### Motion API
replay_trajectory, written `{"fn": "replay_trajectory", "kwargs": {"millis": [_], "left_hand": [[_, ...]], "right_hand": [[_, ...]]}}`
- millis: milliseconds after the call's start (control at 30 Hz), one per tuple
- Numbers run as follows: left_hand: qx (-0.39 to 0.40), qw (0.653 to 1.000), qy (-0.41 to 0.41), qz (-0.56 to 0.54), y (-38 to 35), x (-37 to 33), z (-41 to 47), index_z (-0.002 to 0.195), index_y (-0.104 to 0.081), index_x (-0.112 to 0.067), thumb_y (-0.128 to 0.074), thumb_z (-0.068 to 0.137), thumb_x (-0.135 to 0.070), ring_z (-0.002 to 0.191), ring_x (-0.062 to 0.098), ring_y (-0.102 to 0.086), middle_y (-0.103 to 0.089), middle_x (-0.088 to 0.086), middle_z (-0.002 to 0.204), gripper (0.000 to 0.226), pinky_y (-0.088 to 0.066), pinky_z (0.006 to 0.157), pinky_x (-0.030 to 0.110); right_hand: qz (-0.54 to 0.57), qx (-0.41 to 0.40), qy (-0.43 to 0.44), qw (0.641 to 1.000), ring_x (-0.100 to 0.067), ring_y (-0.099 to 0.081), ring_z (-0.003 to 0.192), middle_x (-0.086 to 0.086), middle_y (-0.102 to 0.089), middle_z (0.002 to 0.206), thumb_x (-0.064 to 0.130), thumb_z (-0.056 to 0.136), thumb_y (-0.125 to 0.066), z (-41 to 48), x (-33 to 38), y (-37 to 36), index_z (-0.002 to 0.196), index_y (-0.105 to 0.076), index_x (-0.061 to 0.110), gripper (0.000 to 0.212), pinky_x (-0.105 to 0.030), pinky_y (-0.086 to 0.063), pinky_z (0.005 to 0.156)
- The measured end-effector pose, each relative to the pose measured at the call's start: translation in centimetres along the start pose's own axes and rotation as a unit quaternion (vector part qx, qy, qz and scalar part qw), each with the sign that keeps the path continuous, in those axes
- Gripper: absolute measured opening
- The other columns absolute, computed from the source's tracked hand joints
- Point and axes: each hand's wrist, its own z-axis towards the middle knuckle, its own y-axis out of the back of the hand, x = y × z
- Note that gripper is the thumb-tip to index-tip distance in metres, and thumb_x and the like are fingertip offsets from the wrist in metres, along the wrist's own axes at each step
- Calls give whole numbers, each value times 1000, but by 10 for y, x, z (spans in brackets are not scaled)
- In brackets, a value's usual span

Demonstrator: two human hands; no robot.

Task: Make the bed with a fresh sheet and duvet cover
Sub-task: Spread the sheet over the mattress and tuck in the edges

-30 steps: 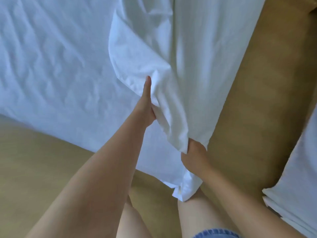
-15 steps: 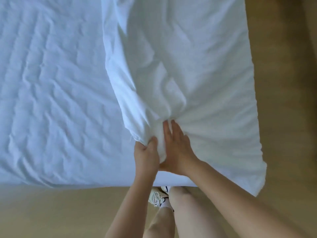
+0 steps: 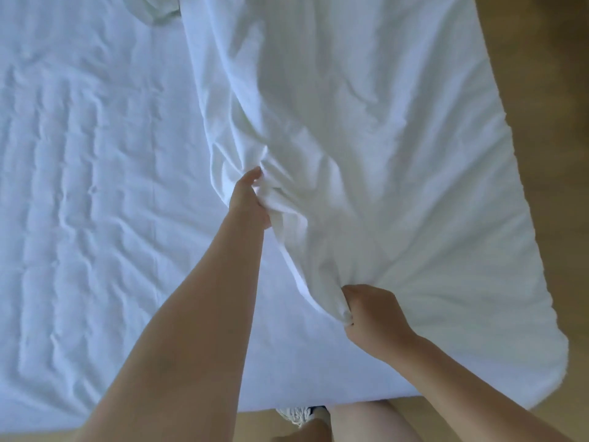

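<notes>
head view looks straight down on a bed [image 3: 79, 186] whose wrinkled white surface fills the left and middle of the frame. a loose white cover [image 3: 366, 122] lies over the right part of the bed, running from the top edge down toward the near edge, and its right border follows the side of the mattress. the cover is creased and bunched along its left edge.

the left hand [image 3: 247, 200] reaches out over the bed and grips a fold at the cover's left edge, thumb on top and fingers curled under the cloth, so the fingertips are hidden. the right hand [image 3: 374, 309] is nearer the body and holds a tight gather of the cover at its lower end, fingers closed round the bunch, with creases fanning out to the right from the grip. the two hands are apart, joined by a drawn ridge of cloth.

a wooden floor [image 3: 541, 90] shows on the right and along the bottom. a white shoe [image 3: 296, 414] and a bare leg [image 3: 357, 419] stand just beside the near edge of the bed.
</notes>
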Motion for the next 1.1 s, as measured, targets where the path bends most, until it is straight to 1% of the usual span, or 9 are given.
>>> {"fn": "replay_trajectory", "kwargs": {"millis": [133, 233, 400, 533, 633, 767, 867, 1000, 1100], "left_hand": [[-86, 982, -153, 75, 38, -14, -24, 79, -60, -11, -58, 67, -6, 57, 16, -57, -60, 1, 71, 13, -48, 52, 23], [-153, 901, -347, 209, 124, 20, -69, 86, -58, -13, -48, 59, -11, 62, 12, -56, -59, -4, 71, 29, -45, 52, 21], [-161, 922, -215, 279, 185, 80, -65, 109, -53, -12, -54, 79, -3, 92, 26, -59, -63, 2, 93, 32, -42, 66, 22], [24, 953, -167, 250, 195, 54, -53, 108, -60, -19, -55, 85, -7, 95, 14, -65, -69, -2, 98, 27, -51, 83, 28], [179, 970, -56, 153, 219, 7, -37, 86, -72, -18, -56, 76, -20, 86, 19, -64, -68, 4, 86, 19, -49, 85, 32], [198, 978, 61, 1, 223, -44, 18, 113, -62, -11, -51, 89, -34, 103, 28, -63, -68, 9, 101, 35, -45, 96, 38], [207, 975, 65, -54, 193, -54, 29, 113, -63, -11, -51, 89, -49, 114, 31, -60, -68, 11, 108, 46, -45, 99, 44], [198, 974, 17, -108, 164, -67, 26, 105, -65, -20, -48, 91, -52, 100, 27, -64, -71, 5, 100, 39, -50, 90, 40], [205, 975, -32, -81, 146, -102, 30, 110, -64, -19, -48, 92, -50, 101, 28, -64, -69, 6, 108, 39, -51, 87, 40]], "right_hand": [[8, 40, -94, 995, -22, -61, 55, 6, -58, 59, -6, 45, -63, -1, -4, -19, 70, -62, 15, 32, -21, -35, 40], [25, 75, -183, 980, -31, -60, 91, -5, -63, 97, 0, 66, -64, -2, 15, -36, 105, -63, 10, 40, -32, -43, 62], [-23, 114, -66, 991, -35, -59, 100, -14, -56, 112, 39, 44, -80, 18, 97, -76, 124, -41, 3, 97, -40, -55, 74], [-79, 78, -61, 992, -34, -48, 115, -20, -48, 128, 58, 56, -62, 64, 151, -109, 139, -30, 6, 104, -43, -52, 82], [-88, 81, -159, 980, -34, -64, 89, -15, -62, 106, 32, 58, -79, 98, 171, -127, 126, -50, 7, 78, -39, -53, 64], [-38, 7, -249, 968, -35, -62, 82, -14, -64, 86, 5, 80, -60, 127, 188, -121, 91, -63, 1, 12, -32, -42, 62], [35, -51, -307, 950, -36, -57, 77, -13, -63, 78, 2, 78, -56, 116, 189, -102, 87, -61, 1, 11, -32, -35, 60], [135, -94, -332, 929, -23, -49, 57, -3, -56, 57, 12, 65, -42, 71, 194, -75, 76, -63, 6, 25, -22, -33, 48], [186, -103, -326, 921, -8, -37, 48, 10, -46, 51, 0, 70, -48, 50, 199, -64, 59, -45, 29, 31, -16, -31, 46]]}}
